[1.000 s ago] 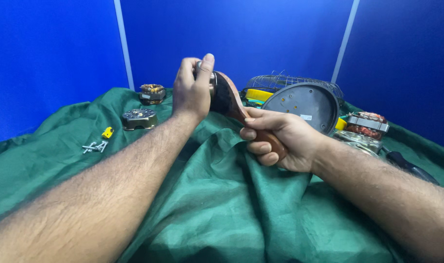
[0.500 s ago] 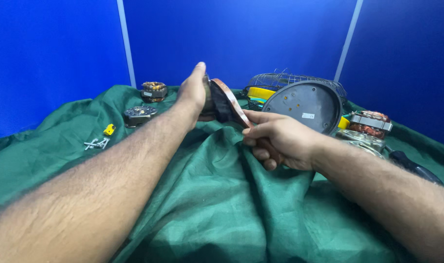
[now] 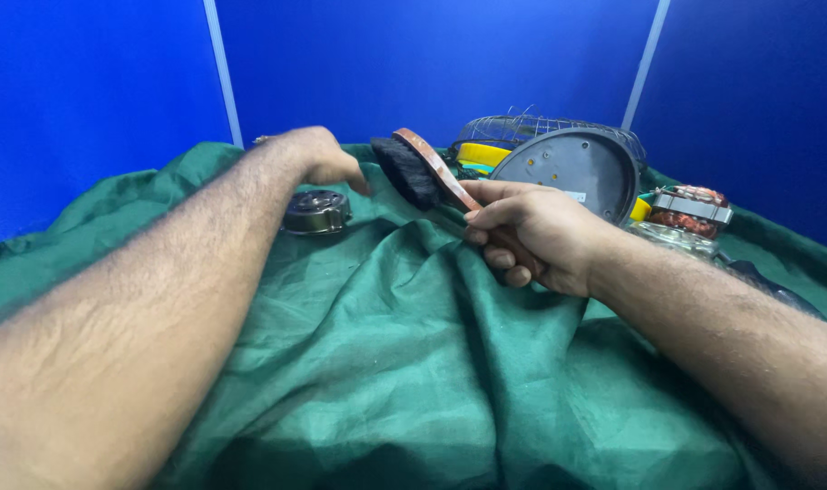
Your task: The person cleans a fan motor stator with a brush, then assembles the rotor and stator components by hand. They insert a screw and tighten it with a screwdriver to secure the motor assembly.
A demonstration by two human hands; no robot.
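My right hand (image 3: 531,236) grips the wooden handle of a brush (image 3: 418,168) with black bristles, held tilted above the green cloth (image 3: 386,363), bristles facing left. My left hand (image 3: 318,156) reaches past the brush to the far left, fingers curled down; what it touches is hidden behind the hand. A round metal part (image 3: 316,211) lies on the cloth just below my left wrist.
A grey round plate (image 3: 572,172) leans at the back right, in front of a wire fan guard (image 3: 531,127) and a yellow piece (image 3: 482,154). A copper-wound motor part (image 3: 690,207) sits at the right. Blue partition walls stand behind.
My left hand has left the brush head and moved left and down toward the cloth. The right hand has kept its hold on the brush, which now sits lower.
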